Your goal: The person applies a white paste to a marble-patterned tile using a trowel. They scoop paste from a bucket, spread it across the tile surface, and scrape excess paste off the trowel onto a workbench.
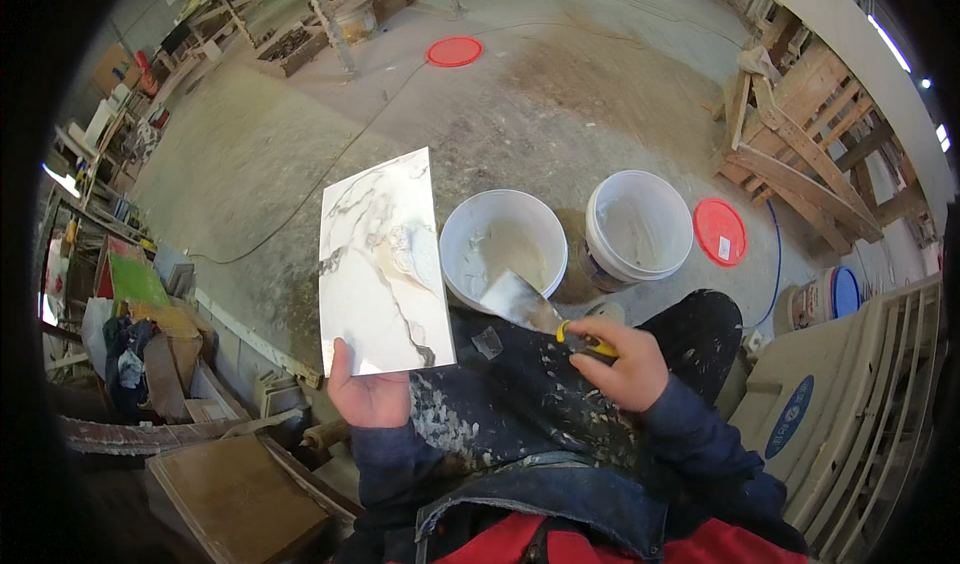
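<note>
My left hand point(369, 392) grips the lower edge of a white tile point(372, 254) with grey marble veining, its thumb on the face. A lump of pale paste point(412, 256) sticks to the tile's right half. In my right hand point(628, 366) is a putty knife point(522, 301) with a yellow and black handle; its wide metal blade, smeared pale, points up-left over the near rim of a white bucket point(462, 212). Pale residue coats that bucket's inside. Just right of it stands a second white bucket point(607, 207), with whitish material inside.
Red lids point(720, 232) point(454, 52) lie on the concrete floor. A wooden frame point(800, 154) stands at right, with a blue-lidded bucket point(828, 299) and a beige slatted unit point(840, 394) nearer me. A cardboard box point(240, 494) and clutter sit at left. A cable point(335, 164) crosses the floor.
</note>
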Available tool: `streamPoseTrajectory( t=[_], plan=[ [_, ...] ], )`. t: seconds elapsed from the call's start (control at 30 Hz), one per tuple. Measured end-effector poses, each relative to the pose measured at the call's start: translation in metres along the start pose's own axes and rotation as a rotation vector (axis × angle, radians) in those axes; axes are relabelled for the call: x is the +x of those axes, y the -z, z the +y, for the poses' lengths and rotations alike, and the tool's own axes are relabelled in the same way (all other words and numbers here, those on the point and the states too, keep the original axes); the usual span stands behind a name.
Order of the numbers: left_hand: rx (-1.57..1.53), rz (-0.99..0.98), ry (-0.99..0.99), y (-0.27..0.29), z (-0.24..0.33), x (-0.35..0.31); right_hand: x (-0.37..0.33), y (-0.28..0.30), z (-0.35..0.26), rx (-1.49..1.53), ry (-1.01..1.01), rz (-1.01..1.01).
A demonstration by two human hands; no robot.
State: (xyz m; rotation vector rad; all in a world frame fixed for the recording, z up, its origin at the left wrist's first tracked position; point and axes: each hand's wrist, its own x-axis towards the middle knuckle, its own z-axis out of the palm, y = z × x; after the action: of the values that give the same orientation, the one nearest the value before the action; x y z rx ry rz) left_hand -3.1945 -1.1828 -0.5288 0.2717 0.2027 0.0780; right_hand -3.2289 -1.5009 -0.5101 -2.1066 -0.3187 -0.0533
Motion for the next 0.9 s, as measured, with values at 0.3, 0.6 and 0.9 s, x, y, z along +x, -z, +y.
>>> streamPoseTrajectory(
  t=[0.3, 0.6, 0.9],
  plan=[
    [0.049, 0.014, 0.108, -0.012, -0.023, -0.016, 0.068, -0.038, 0.006, 1.284, -0.456, -0.355],
    [0.077, 0.018, 0.056, -0.008, -0.015, -0.006, 0.002, -0.041, 0.005, 0.981, -0.587, -0.354],
    [-0.045, -0.131, 0.037, -0.027, -0.003, 0.016, -0.035, -0.028, 0.015, 0.832, -0.708, -0.095]
  ],
)
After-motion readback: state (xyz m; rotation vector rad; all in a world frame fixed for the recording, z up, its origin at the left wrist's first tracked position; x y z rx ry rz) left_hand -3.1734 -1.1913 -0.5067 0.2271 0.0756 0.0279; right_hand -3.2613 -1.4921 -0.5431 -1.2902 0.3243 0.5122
